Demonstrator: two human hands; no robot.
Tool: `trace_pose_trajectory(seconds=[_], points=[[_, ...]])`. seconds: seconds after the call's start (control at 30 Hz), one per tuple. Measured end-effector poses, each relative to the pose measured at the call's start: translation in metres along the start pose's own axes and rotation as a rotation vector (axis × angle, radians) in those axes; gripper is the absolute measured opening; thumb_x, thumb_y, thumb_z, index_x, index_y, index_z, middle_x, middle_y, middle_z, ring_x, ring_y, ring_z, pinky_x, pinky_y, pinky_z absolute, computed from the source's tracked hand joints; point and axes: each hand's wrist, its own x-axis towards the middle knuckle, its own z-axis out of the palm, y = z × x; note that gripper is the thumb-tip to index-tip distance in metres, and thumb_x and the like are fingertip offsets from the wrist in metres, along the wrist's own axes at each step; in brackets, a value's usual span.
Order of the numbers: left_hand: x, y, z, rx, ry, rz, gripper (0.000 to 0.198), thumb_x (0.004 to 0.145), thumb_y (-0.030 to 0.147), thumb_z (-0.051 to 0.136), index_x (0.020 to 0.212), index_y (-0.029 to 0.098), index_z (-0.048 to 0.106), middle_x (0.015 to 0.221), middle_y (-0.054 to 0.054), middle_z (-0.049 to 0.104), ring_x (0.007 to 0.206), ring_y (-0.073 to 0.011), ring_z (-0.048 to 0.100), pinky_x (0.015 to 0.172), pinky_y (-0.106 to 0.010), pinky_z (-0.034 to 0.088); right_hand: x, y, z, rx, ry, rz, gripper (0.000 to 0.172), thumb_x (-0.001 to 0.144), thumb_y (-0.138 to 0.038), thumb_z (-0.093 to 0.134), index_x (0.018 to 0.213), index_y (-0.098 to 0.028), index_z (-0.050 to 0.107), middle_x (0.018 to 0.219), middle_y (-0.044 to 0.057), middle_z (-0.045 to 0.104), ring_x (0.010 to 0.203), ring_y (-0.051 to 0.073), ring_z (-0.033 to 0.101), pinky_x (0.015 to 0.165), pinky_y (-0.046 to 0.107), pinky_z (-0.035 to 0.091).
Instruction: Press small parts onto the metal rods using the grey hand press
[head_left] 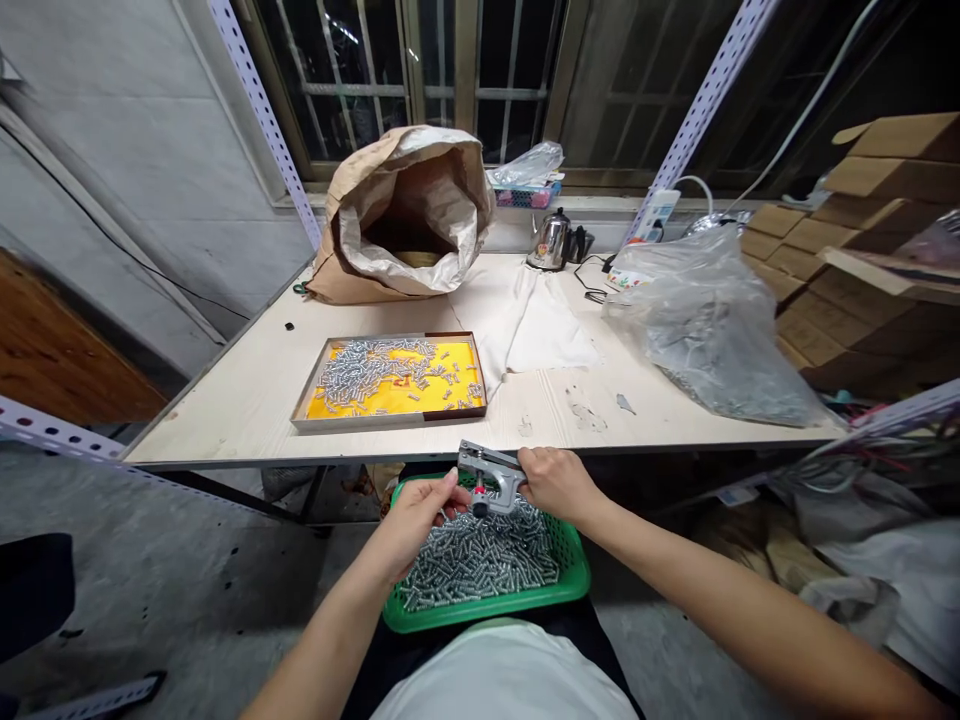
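My right hand [559,484] is wrapped round the handles of a grey metal hand-press plier [491,462], which has a red ring and a black tip at its jaw. Close by the jaw, my left hand [417,512] has thumb and fingers pinched together; whatever is between them is too small to make out. Both hands are above a green plastic basket [487,613] on my lap. Many small silvery ribbed metal pieces [484,565], like springs or screws, fill it.
On the table [247,420] lies a shallow tray [390,421] with similar metal pieces on a yellow bottom. Behind it, a large paper sack [352,190] gapes toward me. A kettle [553,240], a clear plastic bag [697,310] and stacked cartons [847,330] stand farther right.
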Motion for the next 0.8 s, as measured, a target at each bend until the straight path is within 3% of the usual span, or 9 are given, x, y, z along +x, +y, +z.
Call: trace_pose_trajectory(seconds=[0.13, 0.27, 0.47, 0.63, 0.8], points=[[-0.002, 0.001, 0.006, -0.008, -0.050, -0.022, 0.038, 0.070, 0.050, 0.065, 0.063, 0.013, 0.069, 0.062, -0.003, 0.063, 0.060, -0.0125, 0.046, 0.057, -0.024, 0.029, 0.001, -0.003, -0.011, -0.034, 0.073, 0.109, 0.019, 0.069, -0.028, 0.062, 0.082, -0.017, 0.053, 0.075, 0.006, 0.058, 0.074, 0.020, 0.049, 0.062, 0.030, 0.028], [0.001, -0.005, 0.007, -0.021, -0.072, -0.063, 0.029, 0.063, 0.041, 0.070, 0.056, 0.013, 0.065, 0.058, -0.001, 0.058, 0.055, -0.0101, 0.041, 0.054, -0.023, 0.025, -0.002, -0.005, -0.021, -0.062, 0.215, 0.138, 0.021, 0.077, -0.038, 0.058, 0.075, -0.019, 0.050, 0.077, 0.007, 0.056, 0.078, 0.022, 0.047, 0.070, 0.034, 0.032], [0.009, -0.017, 0.011, -0.026, 0.068, -0.035, 0.020, 0.059, 0.032, 0.069, 0.068, 0.014, 0.068, 0.057, 0.003, 0.055, 0.055, -0.0103, 0.041, 0.054, -0.023, 0.027, -0.011, -0.010, -0.022, -0.021, 0.410, 0.082, 0.019, 0.080, -0.034, 0.056, 0.084, -0.016, 0.058, 0.099, 0.013, 0.061, 0.091, 0.024, 0.048, 0.084, 0.039, 0.037], [0.008, -0.020, 0.014, 0.099, 0.076, 0.116, 0.008, 0.058, 0.022, 0.063, 0.052, 0.016, 0.063, 0.060, 0.001, 0.055, 0.066, -0.0145, 0.049, 0.067, -0.026, 0.035, -0.018, -0.015, -0.019, 0.020, 0.394, 0.068, 0.023, 0.075, -0.026, 0.056, 0.095, -0.015, 0.059, 0.109, 0.013, 0.059, 0.103, 0.029, 0.047, 0.094, 0.044, 0.038], [0.006, -0.027, 0.013, 0.167, 0.158, 0.189, 0.011, 0.059, 0.017, 0.058, 0.048, 0.017, 0.057, 0.060, 0.000, 0.053, 0.066, -0.0158, 0.050, 0.066, -0.027, 0.036, -0.029, -0.020, -0.008, 0.071, 0.303, 0.100, 0.035, 0.064, -0.018, 0.053, 0.098, -0.012, 0.056, 0.107, 0.015, 0.058, 0.108, 0.030, 0.049, 0.108, 0.052, 0.027]])
